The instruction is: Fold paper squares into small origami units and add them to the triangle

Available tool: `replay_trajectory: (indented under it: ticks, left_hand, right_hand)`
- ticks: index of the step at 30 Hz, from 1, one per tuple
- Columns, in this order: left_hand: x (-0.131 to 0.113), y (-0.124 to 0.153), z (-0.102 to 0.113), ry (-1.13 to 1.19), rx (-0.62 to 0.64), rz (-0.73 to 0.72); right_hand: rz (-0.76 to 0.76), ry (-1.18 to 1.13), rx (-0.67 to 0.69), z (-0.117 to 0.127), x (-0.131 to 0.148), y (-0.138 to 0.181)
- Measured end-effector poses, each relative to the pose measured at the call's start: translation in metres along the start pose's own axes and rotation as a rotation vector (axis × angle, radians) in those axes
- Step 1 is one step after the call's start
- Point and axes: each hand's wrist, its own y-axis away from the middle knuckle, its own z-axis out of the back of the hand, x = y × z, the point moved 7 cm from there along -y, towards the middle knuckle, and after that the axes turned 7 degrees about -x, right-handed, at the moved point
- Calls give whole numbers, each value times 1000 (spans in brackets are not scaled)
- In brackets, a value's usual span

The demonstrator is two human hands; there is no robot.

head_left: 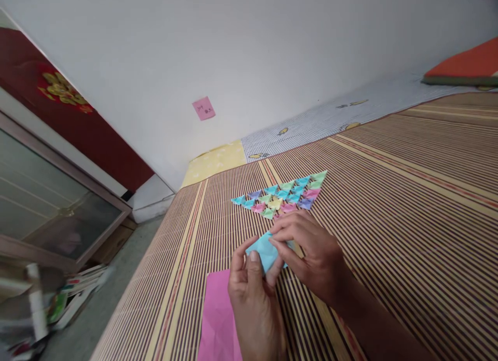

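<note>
A light-blue folded sheet of paper (pixel 264 253) is held between my two hands above the striped mat. My left hand (pixel 253 293) supports it from below, with the thumb pressed on its front face. Fingers of my right hand (pixel 307 252) pinch its upper right edge, and they hide part of that side. Just beyond my hands lies a triangular arrangement of small folded paper pieces (pixel 288 195) in blue, green, pink, yellow and purple. A pink sheet of paper (pixel 218 314) rests on the mat beside and partly under my left hand.
The striped bamboo-like mat (pixel 187 247) covers the bed up to the white wall (pixel 252 50). A pink note (pixel 204 108) is stuck on the wall. At far right sits an orange folded cloth (pixel 467 63). Left of the bed are a glass-paned door (pixel 58 205) and floor clutter (pixel 73 293).
</note>
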Motion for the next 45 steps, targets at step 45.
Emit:
replay_trajectory:
  ticks: [45]
  left_hand:
    - [1, 0, -1, -37, 21, -40]
  right_hand:
    - [-643, -282, 58, -6, -35, 11]
